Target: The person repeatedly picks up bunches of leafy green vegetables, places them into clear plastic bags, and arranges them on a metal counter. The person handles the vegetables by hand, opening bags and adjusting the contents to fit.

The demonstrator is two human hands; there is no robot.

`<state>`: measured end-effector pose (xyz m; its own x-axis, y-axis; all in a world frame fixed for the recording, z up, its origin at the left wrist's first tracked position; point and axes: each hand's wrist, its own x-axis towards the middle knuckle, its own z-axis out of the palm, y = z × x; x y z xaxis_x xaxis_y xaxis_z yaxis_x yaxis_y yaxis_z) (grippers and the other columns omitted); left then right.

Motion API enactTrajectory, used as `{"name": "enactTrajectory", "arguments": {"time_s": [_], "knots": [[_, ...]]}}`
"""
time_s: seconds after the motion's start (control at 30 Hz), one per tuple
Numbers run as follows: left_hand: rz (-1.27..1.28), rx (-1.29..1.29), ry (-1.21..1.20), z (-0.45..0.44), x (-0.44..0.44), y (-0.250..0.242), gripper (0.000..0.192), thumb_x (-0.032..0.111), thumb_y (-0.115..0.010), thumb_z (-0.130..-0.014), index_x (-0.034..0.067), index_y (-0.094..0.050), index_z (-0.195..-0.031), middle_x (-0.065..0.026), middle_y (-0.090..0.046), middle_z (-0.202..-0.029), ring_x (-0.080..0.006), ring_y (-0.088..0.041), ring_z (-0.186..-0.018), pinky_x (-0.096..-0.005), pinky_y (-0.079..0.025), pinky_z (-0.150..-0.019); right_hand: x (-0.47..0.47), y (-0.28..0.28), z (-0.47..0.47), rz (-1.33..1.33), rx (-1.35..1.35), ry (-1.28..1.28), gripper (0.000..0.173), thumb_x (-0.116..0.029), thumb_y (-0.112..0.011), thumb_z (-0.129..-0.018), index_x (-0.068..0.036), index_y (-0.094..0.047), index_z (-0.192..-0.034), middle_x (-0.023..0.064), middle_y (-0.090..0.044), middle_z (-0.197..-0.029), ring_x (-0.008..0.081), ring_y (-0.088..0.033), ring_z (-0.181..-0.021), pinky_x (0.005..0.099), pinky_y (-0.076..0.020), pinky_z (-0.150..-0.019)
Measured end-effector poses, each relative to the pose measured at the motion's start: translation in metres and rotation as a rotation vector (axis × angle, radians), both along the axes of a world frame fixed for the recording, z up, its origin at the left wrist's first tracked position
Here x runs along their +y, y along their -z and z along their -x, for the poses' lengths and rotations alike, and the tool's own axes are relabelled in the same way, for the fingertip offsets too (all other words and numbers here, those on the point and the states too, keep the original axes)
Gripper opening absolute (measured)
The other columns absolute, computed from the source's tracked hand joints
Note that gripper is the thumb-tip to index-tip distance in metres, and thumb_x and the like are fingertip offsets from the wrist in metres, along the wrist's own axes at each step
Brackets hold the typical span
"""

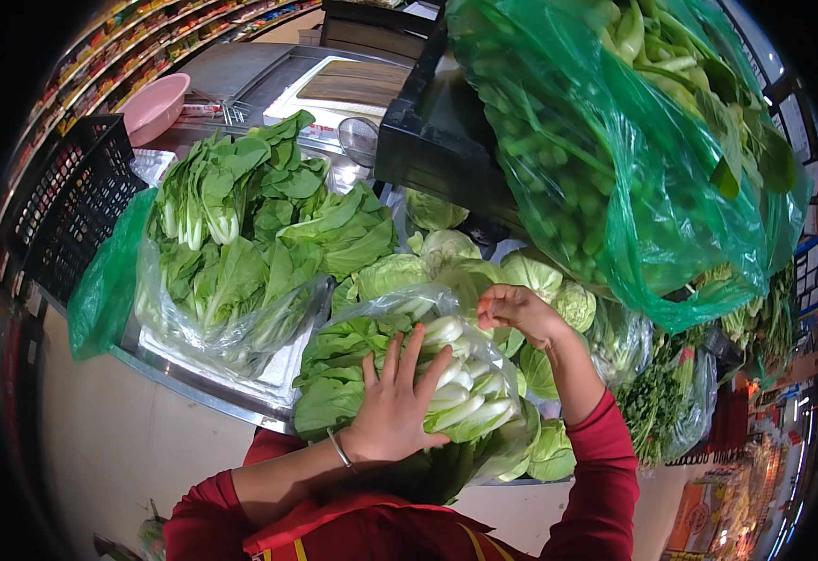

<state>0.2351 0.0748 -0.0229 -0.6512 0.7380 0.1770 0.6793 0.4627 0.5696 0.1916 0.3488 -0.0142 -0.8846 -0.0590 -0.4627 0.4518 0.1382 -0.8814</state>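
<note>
My left hand (396, 400), with a bangle at the wrist, lies spread over a bundle of bok choy (461, 403) with white stems and green leaves. The bok choy sits in a clear plastic bag (496, 350) gathered around its right and far sides. Above the bag's far right edge, my right hand (521, 314) has its fingers curled and thumb drawn in; whether it pinches the thin film cannot be made out. Just beyond and beside the bag are several pale green cabbages (535, 273).
Another clear bag of leafy greens (241, 273) stands on a white foam tray (269, 382) to the left. A black crate (86, 196) and pink basin (156, 109) are farther left. A large green plastic bag of vegetables (633, 182) overhangs the right side, beside a black bin (430, 140).
</note>
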Motion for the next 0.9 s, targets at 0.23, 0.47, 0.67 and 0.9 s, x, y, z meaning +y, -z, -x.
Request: {"name": "enactTrajectory", "arguments": {"time_s": [0.23,0.47,0.67,0.9], "knots": [[0.022,0.069,0.0,-0.007,0.0,-0.001,0.113,0.049,-0.079,-0.055,0.014,-0.02,-0.145,-0.0256,-0.013,-0.147,-0.045,-0.026,-0.128,-0.0648,-0.026,-0.093,-0.019,0.015,0.004,-0.266,-0.139,-0.255,0.028,-0.028,-0.059,-0.09,-0.002,-0.055,-0.1,0.0041,-0.06,-0.086,0.0122,-0.058,-0.075,0.0226,-0.0491,-0.069],[0.105,0.046,0.07,-0.01,-0.001,-0.014,0.104,0.039,-0.08,-0.06,0.01,-0.023,-0.142,-0.0248,-0.015,-0.145,-0.046,-0.025,-0.128,-0.0625,-0.026,-0.094,-0.077,-0.113,-0.04,0.351,0.205,0.031,0.018,-0.018,-0.049,-0.095,-0.003,-0.048,-0.085,0.0099,-0.058,-0.077,0.006,-0.036,-0.042,0.0206,-0.023,-0.037],[0.222,0.098,0.104,0.035,0.031,-0.025,0.095,0.04,-0.08,-0.06,0.002,-0.032,-0.133,-0.0275,-0.04,-0.129,-0.0416,-0.037,-0.12,-0.0543,-0.034,-0.092,-0.093,-0.175,-0.065,0.404,0.466,0.075,0.014,-0.012,-0.055,-0.091,0.001,-0.051,-0.092,0.008,-0.058,-0.075,0.0035,-0.035,-0.043,0.0192,-0.0223,-0.039],[0.078,-0.314,-0.099,0.074,0.026,-0.007,0.108,0.04,-0.083,-0.056,0.001,-0.022,-0.136,-0.0228,-0.042,-0.131,-0.0381,-0.045,-0.119,-0.048,-0.04,-0.096,-0.094,-0.163,-0.091,-0.893,-0.043,-0.646,0.023,-0.018,-0.069,-0.081,0.0,-0.062,-0.093,0.0104,-0.062,-0.068,0.0147,-0.057,-0.058,0.0291,-0.0415,-0.051]]}}
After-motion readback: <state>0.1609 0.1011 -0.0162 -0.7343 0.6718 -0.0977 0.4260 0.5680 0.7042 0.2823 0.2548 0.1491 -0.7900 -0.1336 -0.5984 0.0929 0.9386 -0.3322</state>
